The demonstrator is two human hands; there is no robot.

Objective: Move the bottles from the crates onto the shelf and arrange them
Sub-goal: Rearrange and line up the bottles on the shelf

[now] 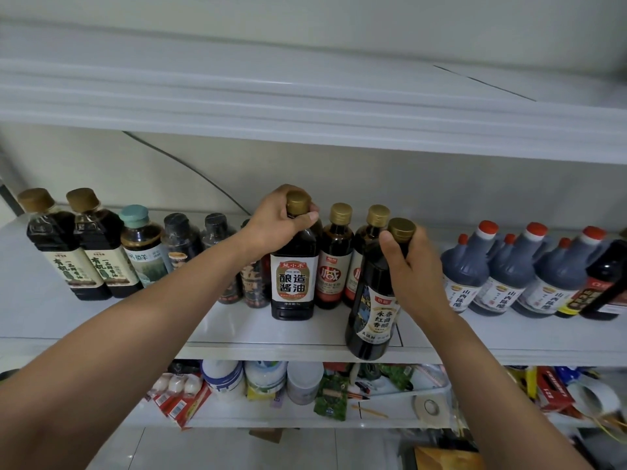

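My left hand (278, 223) grips the neck of a dark soy sauce bottle (294, 286) with a gold cap and a white label. That bottle stands upright on the white middle shelf (237, 330). My right hand (412, 266) holds a dark vinegar bottle (371, 320) with a gold cap by its upper body. Its base is at the shelf's front edge, and I cannot tell whether it rests on it. Two gold-capped bottles with red labels (334, 259) stand just behind, between my hands. No crate is in view.
Several dark bottles (98, 252) line the shelf's left side. Grey jugs with red caps (509, 276) stand on the right. An upper shelf (305, 110) hangs close overhead. The lower shelf (305, 388) holds jars, packets and tape rolls.
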